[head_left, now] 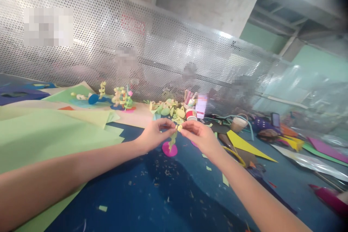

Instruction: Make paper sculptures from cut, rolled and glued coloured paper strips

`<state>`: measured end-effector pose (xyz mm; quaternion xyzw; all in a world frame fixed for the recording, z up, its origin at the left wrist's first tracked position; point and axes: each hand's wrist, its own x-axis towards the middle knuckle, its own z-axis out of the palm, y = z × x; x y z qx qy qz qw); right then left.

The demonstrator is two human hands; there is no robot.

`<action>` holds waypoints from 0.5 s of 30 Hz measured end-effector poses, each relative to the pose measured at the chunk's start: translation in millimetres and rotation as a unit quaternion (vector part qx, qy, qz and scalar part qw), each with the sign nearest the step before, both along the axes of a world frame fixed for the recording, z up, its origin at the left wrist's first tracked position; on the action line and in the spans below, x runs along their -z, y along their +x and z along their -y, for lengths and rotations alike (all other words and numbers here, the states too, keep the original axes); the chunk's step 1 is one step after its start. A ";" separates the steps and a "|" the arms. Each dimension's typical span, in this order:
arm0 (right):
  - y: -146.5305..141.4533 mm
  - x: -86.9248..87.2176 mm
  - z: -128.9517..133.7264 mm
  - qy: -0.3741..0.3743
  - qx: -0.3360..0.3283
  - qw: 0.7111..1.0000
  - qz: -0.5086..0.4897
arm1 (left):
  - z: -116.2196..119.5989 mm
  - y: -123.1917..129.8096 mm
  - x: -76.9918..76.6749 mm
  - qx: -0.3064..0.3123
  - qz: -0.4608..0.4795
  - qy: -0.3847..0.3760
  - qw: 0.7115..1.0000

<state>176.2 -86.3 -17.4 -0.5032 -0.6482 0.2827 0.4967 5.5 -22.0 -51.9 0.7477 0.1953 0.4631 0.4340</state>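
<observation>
Here, with the small paper plant (173, 140) as the centre of the clock and twelve at the top of the view, the plant stands on the blue table (130, 188), its green stem rising from a round pink base (170, 149). The left hand (153, 135) comes in from nine o'clock, thumb and fingertips pinched together at the top of the plant, with a gap between the knuckles behind them. The right hand (202, 138) comes in from three o'clock, its thumb and forefinger closed on a small yellow piece (179, 128) there, so the two sets of fingertips almost meet. At twelve o'clock, just beyond the hands, lies a pile of pale green and yellow cutouts (168, 109). A red and white tub (191, 115) sits between one and two, with a lit phone (201, 106) upright just beside it. Finished-looking paper plants (123, 98) stand at ten o'clock, and a large green sheet (54, 139) spreads across nine. A yellow paper triangle (248, 145) lies at three, and tiny scraps (168, 172) litter six.
</observation>
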 end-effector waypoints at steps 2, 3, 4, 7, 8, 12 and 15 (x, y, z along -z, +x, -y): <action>4.0 -10.7 2.9 -0.016 0.007 1.000 -0.003 | -1.2 -0.2 -1.2 -0.005 0.009 -0.002 1.000; 6.6 -14.9 4.5 -0.028 0.007 1.000 -0.011 | -1.9 -0.6 -2.0 -0.010 0.012 -0.003 1.000; 9.5 -17.6 6.3 -0.044 0.002 0.999 -0.021 | -2.5 -1.1 -2.7 -0.015 0.013 -0.004 1.000; 17.3 -13.1 13.1 -0.091 -0.031 0.995 -0.037 | -3.5 -2.5 -5.2 -0.026 0.011 -0.009 1.000; 19.1 -8.1 16.1 -0.104 -0.043 0.993 -0.034 | -3.3 -2.6 -5.9 -0.028 0.008 -0.012 1.000; 22.0 15.7 31.0 -0.116 -0.060 0.991 0.035 | -1.3 -1.4 -7.6 -0.031 -0.006 -0.032 0.999; 22.6 27.0 40.3 -0.105 -0.034 0.986 0.127 | -0.1 0.0 -7.3 -0.026 -0.013 -0.030 0.999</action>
